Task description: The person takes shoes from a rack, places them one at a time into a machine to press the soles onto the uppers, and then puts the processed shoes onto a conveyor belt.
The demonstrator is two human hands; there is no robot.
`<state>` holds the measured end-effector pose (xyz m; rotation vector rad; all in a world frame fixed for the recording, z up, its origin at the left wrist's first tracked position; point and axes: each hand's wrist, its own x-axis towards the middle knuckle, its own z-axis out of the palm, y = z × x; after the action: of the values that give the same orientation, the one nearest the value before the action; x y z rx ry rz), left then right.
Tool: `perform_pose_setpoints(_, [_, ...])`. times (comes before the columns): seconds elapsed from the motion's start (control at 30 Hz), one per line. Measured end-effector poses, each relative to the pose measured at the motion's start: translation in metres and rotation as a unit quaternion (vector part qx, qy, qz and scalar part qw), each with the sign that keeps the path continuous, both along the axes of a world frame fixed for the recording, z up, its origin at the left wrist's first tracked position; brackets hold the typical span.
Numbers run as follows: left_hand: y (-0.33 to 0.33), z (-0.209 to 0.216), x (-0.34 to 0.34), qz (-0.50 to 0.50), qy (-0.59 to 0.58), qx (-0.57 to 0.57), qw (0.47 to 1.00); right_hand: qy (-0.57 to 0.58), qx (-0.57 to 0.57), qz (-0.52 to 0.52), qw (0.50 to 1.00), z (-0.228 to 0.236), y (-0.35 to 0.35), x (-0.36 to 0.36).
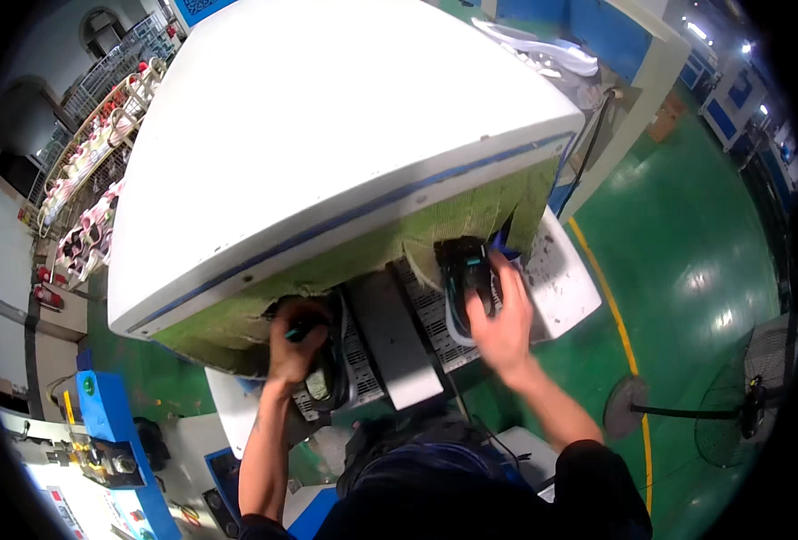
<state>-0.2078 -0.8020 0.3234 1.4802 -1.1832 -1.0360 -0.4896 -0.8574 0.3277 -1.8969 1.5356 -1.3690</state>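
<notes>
Two dark shoes sit at the mouth of a big white machine, on its slotted conveyor bed (360,367). My left hand (289,349) is closed around the top of the left shoe (329,376), its fingers partly under the frayed green curtain (363,256). Farther right, my right hand (507,315) grips the other shoe (458,286), thumb on top and fingers along its right side. That shoe has a pale sole edge and a small teal mark. The far ends of both shoes are partly hidden by the curtain and shadow.
The white machine hood (345,117) fills the space ahead. A grey metal bar (394,337) runs between the two shoes. Racks of pink and white shoes (93,180) stand at left. A pedestal fan (748,409) stands at right, near a yellow floor line (628,346).
</notes>
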Motion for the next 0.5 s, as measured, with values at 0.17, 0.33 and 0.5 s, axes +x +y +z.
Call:
perform_pose_setpoints(0.17, [0.062,0.008,-0.031,0.164,-0.084,-0.167,0.969,-0.280,-0.071,0.265,0.920,-0.004,0.084,0.087])
perform_pose_setpoints(0.33, [0.243,-0.012,-0.006,0.203,-0.029,-0.082,0.975,-0.215,0.006,0.695,0.686,0.021,0.190,0.190])
perform_pose_setpoints(0.5, [0.390,-0.040,-0.036,0.379,-0.224,0.036,0.897,0.053,0.122,0.817,0.561,-0.023,0.270,0.270])
